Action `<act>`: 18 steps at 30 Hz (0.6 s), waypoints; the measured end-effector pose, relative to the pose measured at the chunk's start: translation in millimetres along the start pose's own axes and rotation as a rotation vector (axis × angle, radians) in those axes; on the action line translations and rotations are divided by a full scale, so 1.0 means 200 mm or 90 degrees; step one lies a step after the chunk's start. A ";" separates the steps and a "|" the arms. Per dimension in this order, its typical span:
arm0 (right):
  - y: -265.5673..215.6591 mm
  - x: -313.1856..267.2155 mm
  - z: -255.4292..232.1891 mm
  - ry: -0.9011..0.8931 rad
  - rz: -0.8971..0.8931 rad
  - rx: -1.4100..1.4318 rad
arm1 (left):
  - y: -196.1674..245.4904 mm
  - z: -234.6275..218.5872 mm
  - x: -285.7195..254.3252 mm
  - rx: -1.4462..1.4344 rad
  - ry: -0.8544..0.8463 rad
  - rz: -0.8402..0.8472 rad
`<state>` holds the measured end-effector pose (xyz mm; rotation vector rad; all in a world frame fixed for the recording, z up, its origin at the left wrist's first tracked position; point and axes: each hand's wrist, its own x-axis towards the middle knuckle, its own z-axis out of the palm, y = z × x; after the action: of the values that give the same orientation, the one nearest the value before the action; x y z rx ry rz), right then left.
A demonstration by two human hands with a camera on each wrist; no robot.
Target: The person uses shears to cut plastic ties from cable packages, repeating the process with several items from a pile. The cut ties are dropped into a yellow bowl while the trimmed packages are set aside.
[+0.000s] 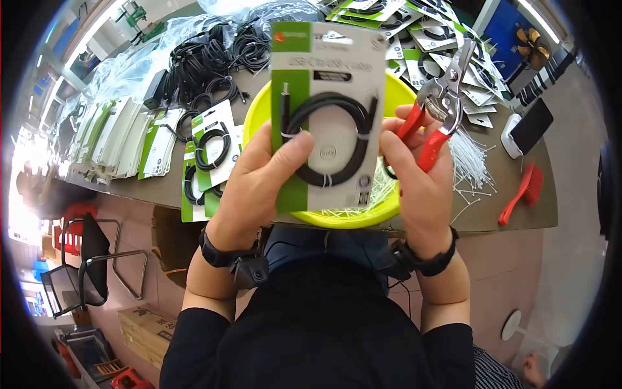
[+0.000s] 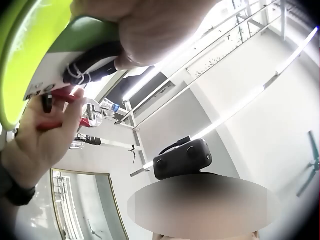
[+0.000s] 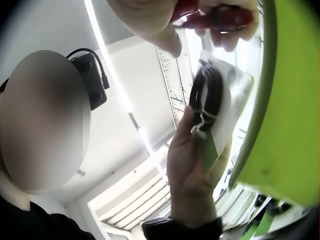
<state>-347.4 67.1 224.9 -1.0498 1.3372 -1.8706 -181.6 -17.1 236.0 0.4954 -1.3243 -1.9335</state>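
Holding carded cable [image 1: 332,126] in L hand [image 1: 249,185]: thumb pressed on front beside coil, other fingers mostly hidden, look to be behind card. R hand [image 1: 422,188] fingers curled round red-handled pliers [image 1: 442,104], tips up, handles apart; card just L of R fingers. Yellow basin [image 1: 353,222] below both hands' fingers, loose white ties [image 1: 472,161] on surface [image 1: 473,211] beyond R fingers. Tip (judgement): grip card light near edge, no creasing; hold it flat & steady; angle plier tips away from cable jacket w/ handles relaxed.
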 end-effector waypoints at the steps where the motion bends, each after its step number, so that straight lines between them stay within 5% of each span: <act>1: 0.00 0.00 -0.02 -0.031 -0.036 -0.028 | 0.00 -0.01 0.00 0.004 0.006 0.003; 3: -0.02 0.00 -0.04 -0.073 -0.075 -0.048 | -0.01 -0.05 0.03 0.008 0.076 0.106; 6: -0.08 -0.04 -0.07 -0.160 -0.309 -0.501 | -0.01 -0.10 0.06 0.044 0.132 0.201; 10: -0.07 -0.08 -0.05 -0.167 -0.323 -0.697 | -0.01 -0.12 0.06 0.122 0.163 0.290; 18: -0.06 -0.08 -0.03 -0.141 -0.319 -0.739 | -0.02 -0.10 0.04 0.245 0.180 0.386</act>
<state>-345.6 86.4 231.6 -2.2316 2.2021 -1.0692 -175.2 -36.0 223.9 0.4607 -1.4519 -1.0807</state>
